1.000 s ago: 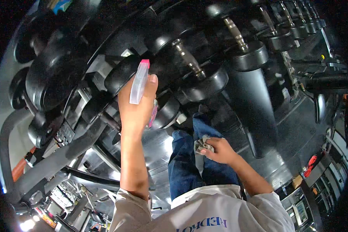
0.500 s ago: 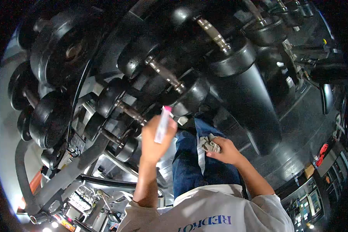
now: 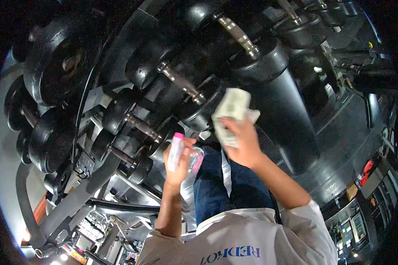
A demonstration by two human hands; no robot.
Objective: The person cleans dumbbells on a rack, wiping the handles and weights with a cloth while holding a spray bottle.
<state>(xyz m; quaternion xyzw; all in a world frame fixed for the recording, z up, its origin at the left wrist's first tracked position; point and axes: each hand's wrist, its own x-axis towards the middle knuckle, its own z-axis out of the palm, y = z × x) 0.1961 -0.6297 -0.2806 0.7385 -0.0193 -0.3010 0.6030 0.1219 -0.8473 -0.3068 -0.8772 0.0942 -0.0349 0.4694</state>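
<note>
My left hand (image 3: 177, 167) is closed around a spray bottle (image 3: 175, 152) with a white and pink spray head; part of its clear body with a pink label shows beside my fingers. My right hand (image 3: 244, 148) grips a pale folded cloth (image 3: 232, 106), smeared by motion, raised in front of my legs. Just beyond both hands lies a black dumbbell (image 3: 180, 83) with a metal handle. A smaller dumbbell (image 3: 142, 126) is up and to the left of my left hand. Neither the bottle nor the cloth visibly touches a dumbbell.
More dumbbells line the rack, one with a large round head (image 3: 261, 59) at the top. A black padded bench (image 3: 292, 123) stands to the right. Grey rack tubing (image 3: 82, 196) runs at lower left. A red item (image 3: 366, 172) is at far right.
My right hand has lifted from beside my legs up and forward, and the cloth now spreads out from a bunch. My left hand has dropped slightly and turned, showing the bottle's clear body.
</note>
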